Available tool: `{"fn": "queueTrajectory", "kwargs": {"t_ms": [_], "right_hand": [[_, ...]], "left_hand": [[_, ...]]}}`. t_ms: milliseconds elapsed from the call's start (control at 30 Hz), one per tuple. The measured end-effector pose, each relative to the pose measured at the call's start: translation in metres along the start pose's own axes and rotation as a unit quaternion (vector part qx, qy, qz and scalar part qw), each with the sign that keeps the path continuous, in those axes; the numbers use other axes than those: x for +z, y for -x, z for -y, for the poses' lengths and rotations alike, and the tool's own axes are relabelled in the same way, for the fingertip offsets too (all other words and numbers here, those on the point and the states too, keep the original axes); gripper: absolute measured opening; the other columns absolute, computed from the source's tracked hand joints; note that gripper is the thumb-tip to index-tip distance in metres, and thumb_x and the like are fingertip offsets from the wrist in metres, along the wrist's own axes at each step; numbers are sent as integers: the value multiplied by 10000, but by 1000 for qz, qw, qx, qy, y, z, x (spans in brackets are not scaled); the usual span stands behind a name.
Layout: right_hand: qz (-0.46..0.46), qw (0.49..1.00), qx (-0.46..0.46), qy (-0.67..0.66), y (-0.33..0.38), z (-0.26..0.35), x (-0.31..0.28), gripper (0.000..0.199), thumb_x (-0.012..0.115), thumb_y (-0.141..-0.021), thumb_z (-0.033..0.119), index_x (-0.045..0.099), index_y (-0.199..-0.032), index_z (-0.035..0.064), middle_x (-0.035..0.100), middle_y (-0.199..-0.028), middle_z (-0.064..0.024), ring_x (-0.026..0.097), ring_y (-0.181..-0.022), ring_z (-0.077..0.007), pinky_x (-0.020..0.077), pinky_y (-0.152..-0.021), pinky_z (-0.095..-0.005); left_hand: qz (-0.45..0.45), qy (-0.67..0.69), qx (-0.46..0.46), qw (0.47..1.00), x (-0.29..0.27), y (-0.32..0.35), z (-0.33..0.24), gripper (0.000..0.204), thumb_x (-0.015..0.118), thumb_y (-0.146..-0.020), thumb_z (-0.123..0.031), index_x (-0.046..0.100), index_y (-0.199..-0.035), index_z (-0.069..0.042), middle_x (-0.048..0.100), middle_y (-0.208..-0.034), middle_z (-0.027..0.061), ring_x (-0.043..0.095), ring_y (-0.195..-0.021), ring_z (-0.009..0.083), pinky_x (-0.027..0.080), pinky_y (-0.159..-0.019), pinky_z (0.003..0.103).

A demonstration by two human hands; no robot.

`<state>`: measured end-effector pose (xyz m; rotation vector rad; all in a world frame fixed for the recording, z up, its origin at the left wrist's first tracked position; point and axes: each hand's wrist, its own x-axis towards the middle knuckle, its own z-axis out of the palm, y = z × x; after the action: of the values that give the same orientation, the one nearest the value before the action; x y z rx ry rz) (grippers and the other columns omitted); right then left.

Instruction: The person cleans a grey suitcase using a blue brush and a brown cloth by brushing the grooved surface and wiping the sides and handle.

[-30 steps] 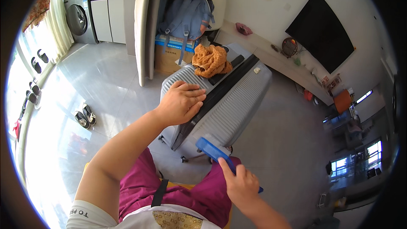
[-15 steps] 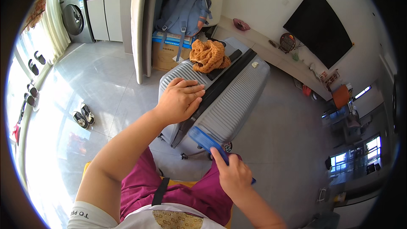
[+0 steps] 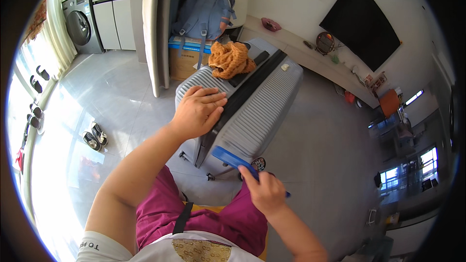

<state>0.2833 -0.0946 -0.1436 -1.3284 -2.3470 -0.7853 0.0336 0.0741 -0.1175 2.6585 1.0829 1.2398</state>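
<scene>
Blue tool (image 3: 226, 155) has edged toward 11 o'clock, right hand (image 3: 267, 191) grasping it; left hand (image 3: 196, 112) unclenched, resting on grey suitcase (image 3: 257, 111)!

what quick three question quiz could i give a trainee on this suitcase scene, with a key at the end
1. True or false: the left hand rests on the grey suitcase.
2. Which hand holds the blue tool?
3. Where does the orange cloth lie?
A) on the floor
B) on the grey suitcase
C) on the washing machine

Key:
1. True.
2. The right hand.
3. B.
</scene>
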Motion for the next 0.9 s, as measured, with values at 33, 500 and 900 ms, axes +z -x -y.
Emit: {"fn": "queueTrajectory", "kwargs": {"t_ms": [33, 500, 900], "right_hand": [[-7, 1000, -5, 0, -7, 4, 8, 433, 640, -817, 138, 684, -1225, 276, 365, -685, -4, 457, -508, -148, 428, -455, -283], [-72, 997, -12, -13, 4, -5, 28, 469, 627, -797, 130, 674, -1239, 279, 362, -678, -12, 452, -514, -151, 404, -446, -274], [-61, 998, -9, 19, 38, -13, 42, 472, 583, -868, 148, 608, -1324, 266, 363, -694, -1, 450, -528, -141, 394, -455, -291]], "left_hand": [[4, 3, 1, 1000, 1, 0, 1, 270, 548, -915, -154, 706, -1095, -32, 669, -1228, 72, 553, -1216, 258, 343, -1050, 439], [31, -13, 2, 999, 5, -5, -4, 307, 527, -931, -150, 681, -1141, 13, 660, -1234, 122, 554, -1217, 293, 365, -1033, 422], [10, -25, -1, 1000, 9, -4, -4, 306, 529, -937, -201, 697, -1121, -24, 674, -1216, 83, 563, -1204, 262, 362, -1026, 420]]}}
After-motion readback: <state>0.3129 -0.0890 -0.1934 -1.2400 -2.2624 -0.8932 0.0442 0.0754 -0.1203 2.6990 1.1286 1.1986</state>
